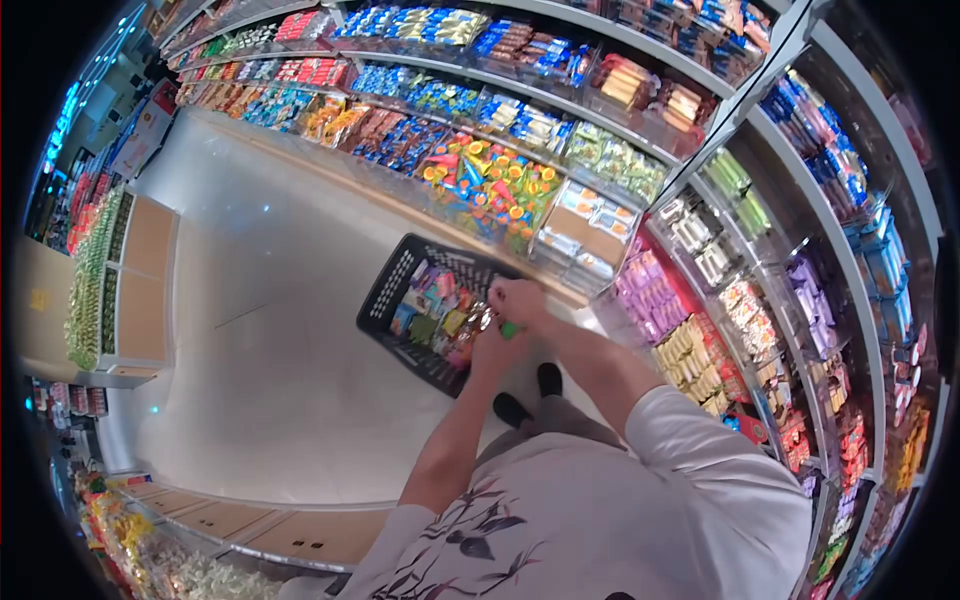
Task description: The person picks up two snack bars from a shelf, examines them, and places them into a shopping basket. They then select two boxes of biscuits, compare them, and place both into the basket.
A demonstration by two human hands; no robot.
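A dark grey shopping basket with perforated walls sits low in front of my legs, filled with several small colourful packets. Both hands are close together over its right side. My right hand has its fingers curled in at the basket's rim. Just below it, my left hand is closed, its fingers partly hidden. A shiny wrapper shows beside the fingers, and a small green piece lies between the two hands. What each hand grips is too small to make out.
Shelves of packaged sweets curve along the far side. More stocked shelves rise close on my right. A wooden display unit stands at left, and low cabinets run behind on the left. Pale floor lies between.
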